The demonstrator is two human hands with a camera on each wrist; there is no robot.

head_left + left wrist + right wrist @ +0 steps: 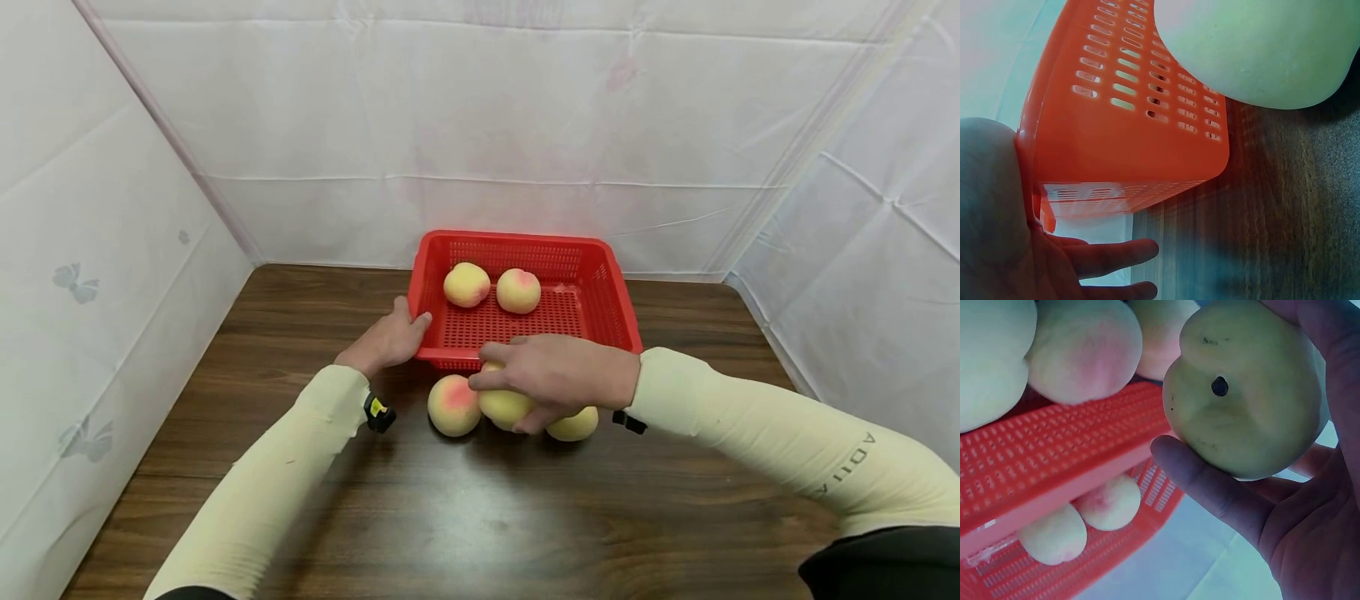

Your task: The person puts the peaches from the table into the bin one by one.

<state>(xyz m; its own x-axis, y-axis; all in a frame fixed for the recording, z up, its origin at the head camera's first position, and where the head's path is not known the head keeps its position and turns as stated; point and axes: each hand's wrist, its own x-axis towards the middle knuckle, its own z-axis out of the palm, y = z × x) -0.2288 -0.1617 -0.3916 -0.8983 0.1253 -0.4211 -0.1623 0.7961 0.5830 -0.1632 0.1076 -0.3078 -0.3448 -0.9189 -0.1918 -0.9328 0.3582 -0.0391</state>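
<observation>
A red plastic basket (525, 353) with slotted walls stands on the table, two peaches (467, 285) inside it. My left hand (392, 337) grips its near left corner, the thumb over the rim and fingers outside the wall. In front of the basket, my right hand (564, 372) holds a peach (1247, 394) between thumb and fingers, its stem hollow facing the wrist camera. Several more peaches sit on the table along the basket's near side: one with a pink blush (453, 406) at the left, another (573, 425) below the right wrist, one mostly hidden by the hand.
The dark wood-grain table (465, 517) runs up to a white sheet wall (517, 142) close behind the basket. Similar sheets close off the left side (97, 333) and the right side (885, 275).
</observation>
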